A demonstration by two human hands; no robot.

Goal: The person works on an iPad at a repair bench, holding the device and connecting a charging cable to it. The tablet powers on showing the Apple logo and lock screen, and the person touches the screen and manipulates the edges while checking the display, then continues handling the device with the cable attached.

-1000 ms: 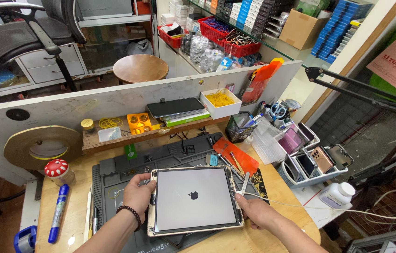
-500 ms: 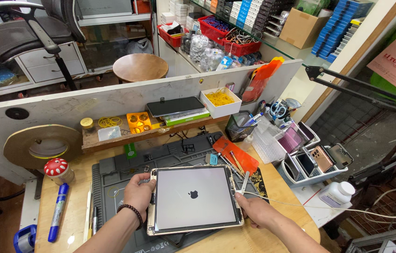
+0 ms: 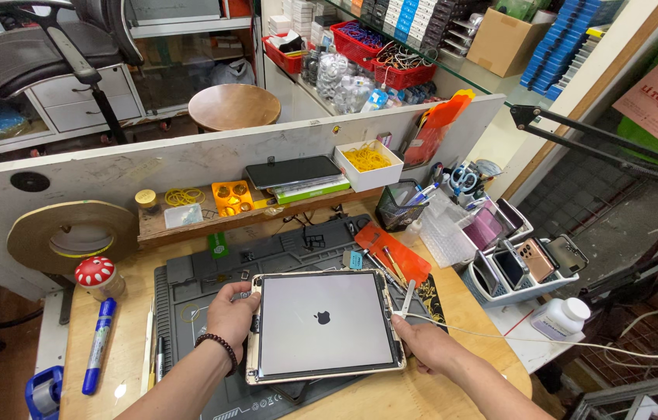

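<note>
Cluttered repair worktop [image 3: 111,373], grey mat [image 3: 189,288] | left hand [image 3: 232,315] grips tablet [image 3: 323,327] left edge | right hand [image 3: 426,346] clamps right edge, white cable [image 3: 516,340] beside.

open wood left of the grey mat [image 3: 189,288], broken only by a blue marker [image 3: 98,344] and mushroom-shaped jar [image 3: 97,276]. right side blocked: phone tray [image 3: 519,272], white bottle [image 3: 558,317], pen cup [image 3: 397,206], white cable [image 3: 516,340]. rear closed by shelf [image 3: 189,225] and partition [image 3: 189,163].
</note>
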